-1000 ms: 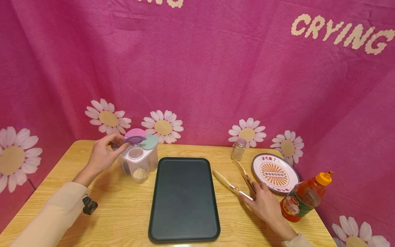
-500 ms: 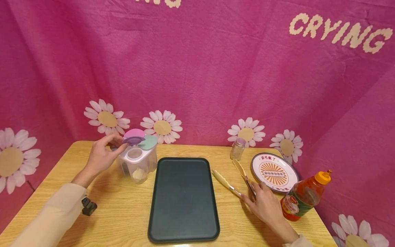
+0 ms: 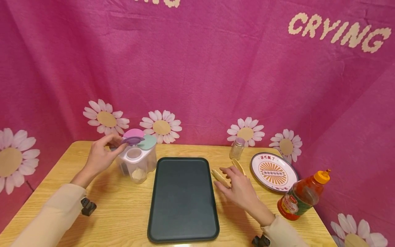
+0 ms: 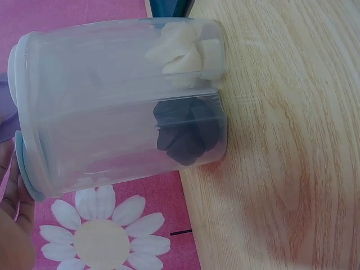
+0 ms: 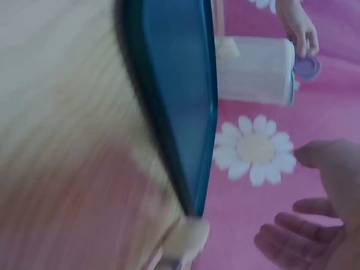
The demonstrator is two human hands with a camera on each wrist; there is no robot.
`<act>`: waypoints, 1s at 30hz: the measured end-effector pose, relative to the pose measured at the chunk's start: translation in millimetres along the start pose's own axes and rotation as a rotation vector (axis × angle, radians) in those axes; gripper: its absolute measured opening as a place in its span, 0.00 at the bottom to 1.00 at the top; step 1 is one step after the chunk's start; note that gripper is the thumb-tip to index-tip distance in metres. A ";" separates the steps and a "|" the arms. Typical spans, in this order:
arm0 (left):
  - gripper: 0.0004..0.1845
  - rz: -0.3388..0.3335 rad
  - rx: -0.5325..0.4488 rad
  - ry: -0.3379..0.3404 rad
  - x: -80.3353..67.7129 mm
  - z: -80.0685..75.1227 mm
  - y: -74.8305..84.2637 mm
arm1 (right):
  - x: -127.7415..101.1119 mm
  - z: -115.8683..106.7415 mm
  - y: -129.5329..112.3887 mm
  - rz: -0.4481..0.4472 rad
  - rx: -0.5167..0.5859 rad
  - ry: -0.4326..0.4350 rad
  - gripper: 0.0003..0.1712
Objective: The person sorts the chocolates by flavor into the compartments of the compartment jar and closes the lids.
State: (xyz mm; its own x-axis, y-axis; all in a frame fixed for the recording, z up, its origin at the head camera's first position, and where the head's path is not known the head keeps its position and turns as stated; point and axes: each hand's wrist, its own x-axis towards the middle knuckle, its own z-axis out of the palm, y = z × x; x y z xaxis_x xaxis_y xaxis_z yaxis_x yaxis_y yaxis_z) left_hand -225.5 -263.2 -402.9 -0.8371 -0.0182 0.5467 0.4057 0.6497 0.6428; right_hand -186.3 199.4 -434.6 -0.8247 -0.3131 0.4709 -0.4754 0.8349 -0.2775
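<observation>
My left hand (image 3: 100, 156) pinches the raised purple lid (image 3: 133, 140) of a clear divided storage container (image 3: 150, 160). The round opening under that lid is uncovered, while a pink and a green lid lie over other sections. Through the wall, the left wrist view shows pale pieces (image 4: 180, 53) in one section and dark pieces (image 4: 188, 129) in another. Over the tongs (image 3: 219, 177), my right hand (image 3: 242, 190) has its fingers spread and holds nothing. It hides much of the tongs, whose pale tips lie apart on the table. The right wrist view shows its fingers extended.
A dark rectangular tray (image 3: 183, 199) lies between the hands. Beyond the right hand are a small lidded glass jar (image 3: 237, 149), a round printed plate (image 3: 274, 172) and a red sauce bottle (image 3: 300, 199). A pink curtain (image 3: 197, 75) hangs behind the wooden table.
My right hand has let go of the tongs' handles and moved left and away from me, over the tongs. The left hand stays at the purple lid.
</observation>
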 end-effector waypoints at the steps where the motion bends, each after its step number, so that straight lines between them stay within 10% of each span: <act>1: 0.08 0.003 -0.001 0.002 0.2 0.2 -0.4 | 5.2 2.6 -5.6 -0.018 0.030 -0.006 0.28; 12: 0.08 0.029 -0.005 0.018 0.7 0.8 -1.9 | 58.8 29.1 -59.5 -0.219 0.200 -0.013 0.25; 30: 0.09 0.071 0.011 0.035 -1.2 0.1 -4.1 | 140.8 67.4 -135.6 -0.276 0.476 -0.107 0.26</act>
State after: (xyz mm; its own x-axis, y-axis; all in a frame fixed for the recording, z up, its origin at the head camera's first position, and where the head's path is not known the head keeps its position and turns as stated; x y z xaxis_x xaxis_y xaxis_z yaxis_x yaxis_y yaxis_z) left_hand -226.2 -265.7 -406.2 -0.7926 0.0017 0.6097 0.4597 0.6585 0.5958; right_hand -258.7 11.7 -387.2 -0.6647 -0.5558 0.4993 -0.7436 0.4269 -0.5147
